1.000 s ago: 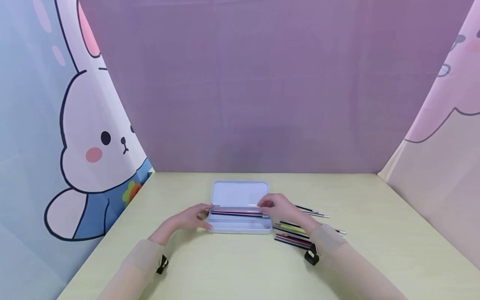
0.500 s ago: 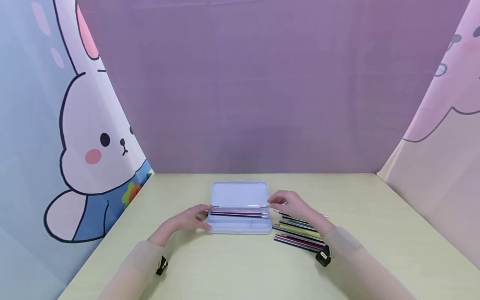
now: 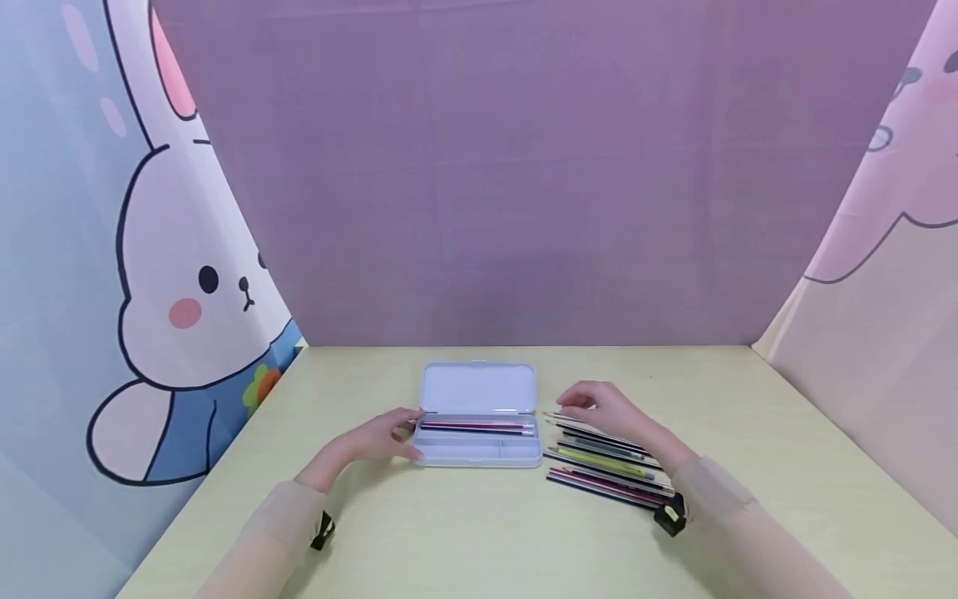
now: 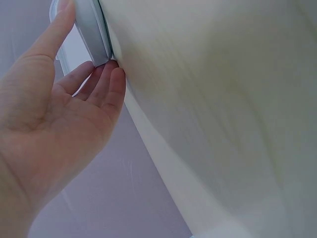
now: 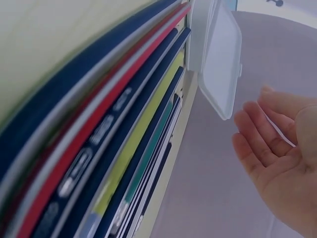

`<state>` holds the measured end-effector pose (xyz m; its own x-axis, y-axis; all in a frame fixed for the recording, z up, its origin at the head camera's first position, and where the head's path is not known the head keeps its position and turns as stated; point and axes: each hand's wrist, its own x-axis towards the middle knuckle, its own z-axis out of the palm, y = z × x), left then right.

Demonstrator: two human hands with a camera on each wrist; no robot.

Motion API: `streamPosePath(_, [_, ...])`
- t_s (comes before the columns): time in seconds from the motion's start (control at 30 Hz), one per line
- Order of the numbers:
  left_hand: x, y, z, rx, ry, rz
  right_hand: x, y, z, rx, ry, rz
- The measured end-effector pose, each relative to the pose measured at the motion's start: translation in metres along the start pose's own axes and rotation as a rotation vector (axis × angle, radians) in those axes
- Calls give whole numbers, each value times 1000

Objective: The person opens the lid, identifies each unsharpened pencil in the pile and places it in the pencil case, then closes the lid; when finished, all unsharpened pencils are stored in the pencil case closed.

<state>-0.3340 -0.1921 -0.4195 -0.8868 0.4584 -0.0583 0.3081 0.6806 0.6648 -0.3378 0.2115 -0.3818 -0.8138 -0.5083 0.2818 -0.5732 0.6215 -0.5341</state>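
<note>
A white pencil case [image 3: 457, 450] lies on the table with its lid [image 3: 479, 388] raised at the back. Inside, in the rear compartment, are a few pencils [image 3: 476, 428], one reddish and one dark. My left hand [image 3: 377, 438] holds the case's left end; in the left wrist view the thumb and fingers [image 4: 115, 87] lie on opposite sides of it. To the right of the case my right hand [image 3: 608, 410] hovers over the far end of a row of loose pencils [image 3: 604, 460]. In the right wrist view that hand [image 5: 282, 144] has loosely bent fingers and holds nothing.
The loose pencils are dark, red, yellow-green and teal, lying roughly side by side with points toward the case. Smaller compartments [image 3: 520, 449] line the case's front. A purple cloth [image 3: 524, 183] hangs behind the pale table [image 3: 419, 541], with printed cloths at both sides.
My right hand has moved rightward from above the case to above the loose pencils, uncovering more of them. The left hand has stayed on the case.
</note>
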Motion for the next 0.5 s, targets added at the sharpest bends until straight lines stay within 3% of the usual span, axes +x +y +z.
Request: streamPosePath(0.5, [-1, -1, 0, 13, -5, 55, -23, 12, -14, -26, -36, 45])
